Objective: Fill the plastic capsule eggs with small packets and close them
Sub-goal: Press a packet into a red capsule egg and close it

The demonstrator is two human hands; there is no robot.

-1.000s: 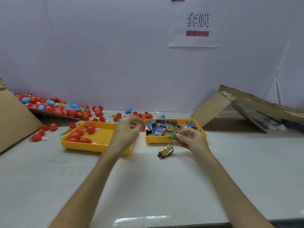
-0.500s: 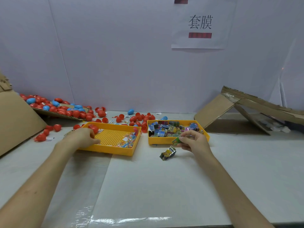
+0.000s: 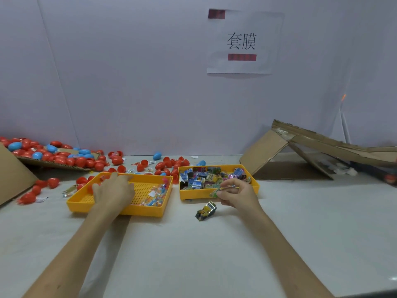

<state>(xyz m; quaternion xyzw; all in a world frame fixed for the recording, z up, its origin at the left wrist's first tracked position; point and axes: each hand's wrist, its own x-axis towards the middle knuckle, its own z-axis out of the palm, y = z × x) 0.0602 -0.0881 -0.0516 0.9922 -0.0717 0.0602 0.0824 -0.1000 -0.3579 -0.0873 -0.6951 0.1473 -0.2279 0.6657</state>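
Broadly, a white table is seen, closed at the back by a pale wall on which a paper sign with 2 printed characters is fixed. Folded cardboard is propped at the far right. Red and blue capsule eggs are scattered along the back left.

2 yellow trays are set side by side. Over the left tray the left hand is held palm down with fingers stretched toward the far corner, where some red eggs lie; nothing is seen gripped. The right tray is filled with small packets. At its near rim a green packet is pinched by the right hand. 1 loose packet lies on the table just beside that hand.
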